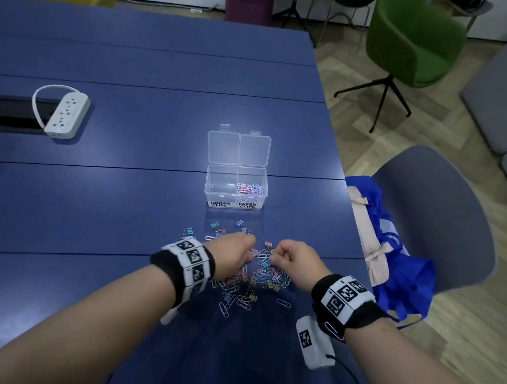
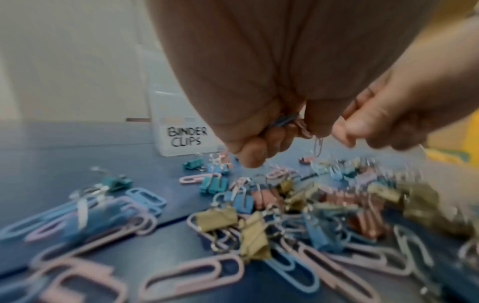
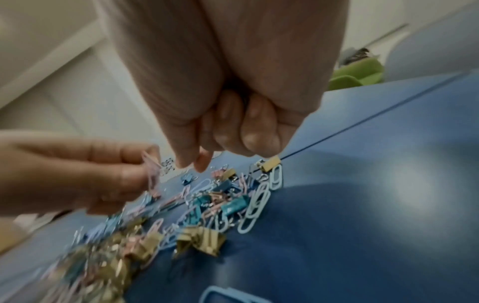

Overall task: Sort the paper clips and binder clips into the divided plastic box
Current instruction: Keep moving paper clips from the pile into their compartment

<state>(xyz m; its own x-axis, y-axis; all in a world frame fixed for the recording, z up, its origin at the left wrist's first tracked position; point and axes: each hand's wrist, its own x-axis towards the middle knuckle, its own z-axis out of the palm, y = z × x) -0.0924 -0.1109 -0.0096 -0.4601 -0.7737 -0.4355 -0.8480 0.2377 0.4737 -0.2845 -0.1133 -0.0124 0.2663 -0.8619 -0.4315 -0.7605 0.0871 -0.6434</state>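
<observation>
The clear divided box (image 1: 215, 172) stands open ahead of me, labelled BINDER CLIPS on the left and PAPER CLIPS on the right. Pastel paper clips (image 1: 249, 189) lie in its right compartment; the left one looks bare. A mixed pile of clips (image 1: 256, 280) is spread on the blue table below both hands. My left hand (image 1: 248, 246) is curled round a small bunch of pink and blue paper clips (image 2: 293, 123), one pink clip dangling (image 2: 318, 146). My right hand (image 1: 275, 256) hovers beside it, fingers curled, thumb and forefinger tips (image 3: 181, 162) close together with nothing seen between them.
A white power strip (image 1: 67, 114) lies far left by a cable slot. The table's right edge runs past a grey chair (image 1: 439, 219) carrying a blue bag (image 1: 395, 258). A white tagged block (image 1: 312, 341) hangs under my right wrist. A green chair (image 1: 412, 44) stands beyond.
</observation>
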